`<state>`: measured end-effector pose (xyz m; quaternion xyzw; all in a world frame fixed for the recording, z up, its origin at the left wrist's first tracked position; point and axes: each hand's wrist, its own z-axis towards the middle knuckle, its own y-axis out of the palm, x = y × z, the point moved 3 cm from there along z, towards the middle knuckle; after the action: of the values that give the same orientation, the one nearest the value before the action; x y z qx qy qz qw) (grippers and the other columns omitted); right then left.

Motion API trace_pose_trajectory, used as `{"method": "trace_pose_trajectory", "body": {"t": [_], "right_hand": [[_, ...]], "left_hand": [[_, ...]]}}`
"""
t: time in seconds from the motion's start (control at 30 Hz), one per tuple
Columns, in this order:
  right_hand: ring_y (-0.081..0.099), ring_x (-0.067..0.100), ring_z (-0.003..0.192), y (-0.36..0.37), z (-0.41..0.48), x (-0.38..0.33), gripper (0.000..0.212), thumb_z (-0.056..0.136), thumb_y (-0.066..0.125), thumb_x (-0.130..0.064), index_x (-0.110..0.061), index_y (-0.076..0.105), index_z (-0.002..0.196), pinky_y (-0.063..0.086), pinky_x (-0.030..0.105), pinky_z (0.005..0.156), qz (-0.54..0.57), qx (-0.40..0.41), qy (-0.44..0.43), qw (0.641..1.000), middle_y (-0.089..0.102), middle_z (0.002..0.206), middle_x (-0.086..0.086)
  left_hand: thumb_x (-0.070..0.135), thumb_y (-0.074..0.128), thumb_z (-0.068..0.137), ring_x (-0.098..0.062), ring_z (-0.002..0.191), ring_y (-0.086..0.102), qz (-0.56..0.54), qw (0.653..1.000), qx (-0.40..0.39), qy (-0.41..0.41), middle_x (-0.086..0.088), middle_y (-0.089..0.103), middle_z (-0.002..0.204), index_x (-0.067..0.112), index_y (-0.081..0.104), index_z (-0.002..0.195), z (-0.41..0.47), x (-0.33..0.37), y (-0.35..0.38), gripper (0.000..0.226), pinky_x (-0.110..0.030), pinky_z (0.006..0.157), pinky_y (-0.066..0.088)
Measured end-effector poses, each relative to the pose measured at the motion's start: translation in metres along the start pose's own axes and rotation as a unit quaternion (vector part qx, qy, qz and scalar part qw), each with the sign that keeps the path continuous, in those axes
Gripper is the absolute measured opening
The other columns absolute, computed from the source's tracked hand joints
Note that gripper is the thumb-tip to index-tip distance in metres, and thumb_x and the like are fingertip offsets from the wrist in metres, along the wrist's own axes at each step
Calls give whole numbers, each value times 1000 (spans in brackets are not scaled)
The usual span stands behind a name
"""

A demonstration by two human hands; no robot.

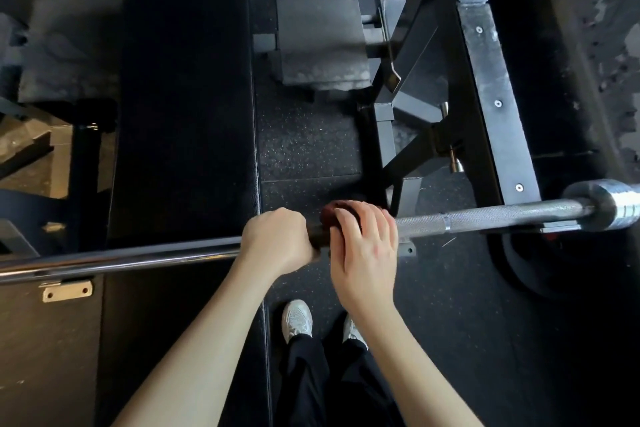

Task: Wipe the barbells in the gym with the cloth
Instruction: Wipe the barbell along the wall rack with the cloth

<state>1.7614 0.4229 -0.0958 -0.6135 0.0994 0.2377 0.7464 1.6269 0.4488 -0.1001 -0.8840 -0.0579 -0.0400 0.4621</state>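
The barbell (485,218) ran left to right across the rack, the left hand (277,239) fisted round it, the right hand (363,239) pressing the dark red cloth (329,213) onto it, unwiped knurling stretching away rightward.

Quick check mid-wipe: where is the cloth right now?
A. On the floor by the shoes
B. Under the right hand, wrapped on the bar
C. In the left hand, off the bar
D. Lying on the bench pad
B: the dark red cloth sits on the bar under the right hand, while the left hand grips the bare bar beside it.
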Motion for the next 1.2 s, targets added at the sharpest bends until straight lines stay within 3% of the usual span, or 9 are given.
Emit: {"method": "trace_pose_trajectory", "body": {"t": [0.1, 0.3, 0.5, 0.6, 0.77, 0.9, 1.0, 1.07, 1.2], "right_hand": [[57, 33, 91, -14, 10, 34, 27, 92, 50, -24, -7, 68, 104, 41, 41, 90, -46, -45, -110, 992, 64, 104, 11], [56, 33, 92, -17, 13, 47, 20, 91, 51, -17, -7, 68, 95, 41, 45, 90, -69, 97, 158, 980, 64, 98, 11], [57, 27, 72, -3, 14, 17, 29, 94, 47, -28, -10, 68, 92, 43, 38, 71, -60, -29, -75, 995, 63, 87, 8], [52, 29, 52, -7, 42, 16, 36, 96, 43, -32, -10, 56, 70, 34, 30, 54, -88, -78, 0, 993, 50, 59, 2], [57, 29, 71, 11, 88, 26, 35, 96, 41, -36, -12, 62, 82, 45, 33, 64, -39, -311, 194, 930, 53, 68, 1], [54, 27, 71, -12, 26, 18, 29, 96, 45, -31, -12, 64, 86, 42, 37, 69, -46, -104, -5, 993, 60, 78, 4], [53, 26, 57, -7, 21, 23, 31, 95, 46, -29, -11, 62, 75, 41, 34, 59, -92, -41, 2, 995, 57, 63, 3], [51, 26, 53, -2, 55, 18, 37, 97, 41, -32, -12, 58, 71, 35, 30, 54, -123, -126, 68, 982, 50, 56, 1], [56, 29, 76, 9, 86, 27, 38, 101, 34, -36, -14, 63, 91, 39, 33, 67, -84, -322, 174, 927, 61, 83, 6]], "left_hand": [[44, 60, 79, -21, 76, 52, -4, 1000, -3, 2, 6, 58, 79, 24, 56, 81, -2, 0, -1, 21, -28, 62, 38], [44, 59, 81, -21, 81, 60, 8, 1000, 22, 7, 6, 60, 79, 26, 57, 81, -5, 1, -2, 19, -27, 61, 36], [53, 54, 89, -22, 95, 62, 66, 996, 60, 10, 3, 67, 97, 23, 63, 97, -9, 6, 1, 32, -28, 72, 31], [55, 54, 88, -21, 97, 61, 67, 996, 63, 9, 4, 66, 99, 23, 63, 98, -9, 5, 1, 35, -28, 74, 31], [53, 52, 89, -19, 93, 61, 55, 997, 54, 10, 5, 66, 96, 23, 64, 98, -10, 4, -2, 33, -27, 75, 32], [53, 55, 87, -20, 94, 61, 38, 998, 55, 9, 5, 67, 96, 26, 55, 86, -8, 3, -2, 27, -28, 72, 31], [53, 54, 89, -20, 94, 60, 35, 998, 57, 5, 6, 66, 95, 26, 54, 86, -10, 4, -2, 27, -27, 71, 29], [53, 53, 89, -19, 94, 60, 43, 997, 60, 4, 6, 65, 95, 25, 59, 91, -11, 5, -4, 29, -27, 71, 30], [52, 54, 89, -18, 96, 60, 37, 997, 61, -1, 6, 66, 97, 24, 63, 96, -13, 6, -6, 30, -25, 72, 31]]}}
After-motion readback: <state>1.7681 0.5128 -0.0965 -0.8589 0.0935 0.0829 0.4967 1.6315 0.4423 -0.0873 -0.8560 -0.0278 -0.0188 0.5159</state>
